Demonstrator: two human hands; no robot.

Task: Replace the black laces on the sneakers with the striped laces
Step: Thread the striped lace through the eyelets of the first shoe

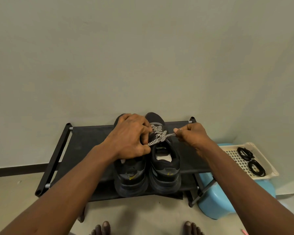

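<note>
Black-and-white striped lace (159, 135) crosses over the right sneaker (165, 167), which stands beside the left sneaker (131, 175) mid-shelf on the shoe rack (88, 138), toes at its far edge. The left hand (131, 138) pinches one lace end between thumb and curled fingers. The right hand (192, 134) pinches the other end, pulled out rightward. Coiled black laces (244, 153) lie in a cream tray (234, 156) off the rack's right end.

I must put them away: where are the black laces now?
Head view, right side: the black laces lie coiled in the cream tray, on the blue stool beside the shoe rack.
</note>
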